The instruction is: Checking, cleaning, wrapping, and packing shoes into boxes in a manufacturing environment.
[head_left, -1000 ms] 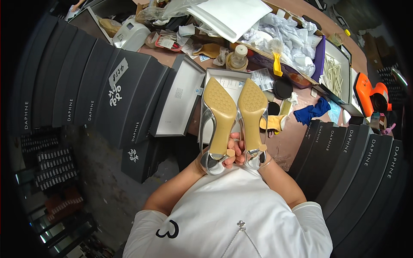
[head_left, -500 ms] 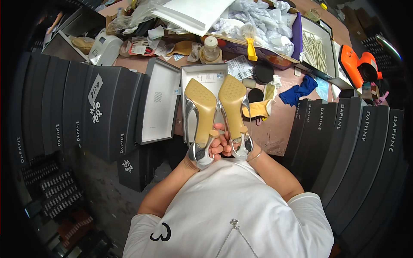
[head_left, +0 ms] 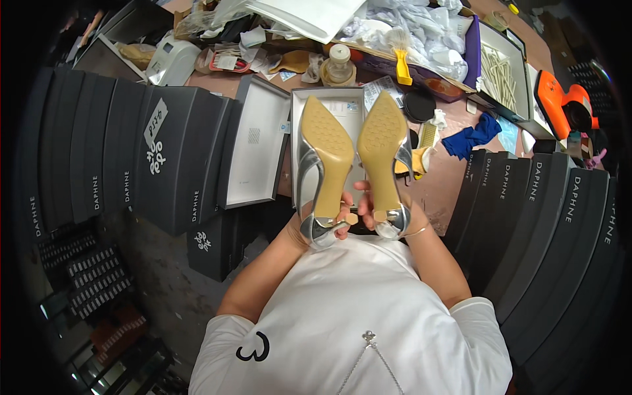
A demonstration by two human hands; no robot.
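Observation:
A pair of pointed, silver high-heeled shoes is held up side by side, tan soles facing me and toes pointing away. My left hand (head_left: 345,217) is closed around the heel end of the left shoe (head_left: 327,155). My right hand (head_left: 364,199) grips the heel end of the right shoe (head_left: 384,148). Each hand is partly hidden behind its shoe, with fingertips showing in the gap between them. Beneath the shoes stands an open shoe box (head_left: 297,105) with a pale inside. Its white-lined lid (head_left: 253,155) leans beside it on the left.
Dark shoe boxes stand in rows at the left (head_left: 174,164) and right (head_left: 520,197). Across the back are a yellow-handled brush (head_left: 403,69), a carton of crumpled plastic (head_left: 471,52), a box of sticks (head_left: 498,76) and an orange tool (head_left: 559,102). A blue cloth (head_left: 471,137) lies at the right.
The two shoes have moved apart from each other and tilted, their toes spreading and heels turning toward me. Both hands still hold them. The whole view has shifted slightly.

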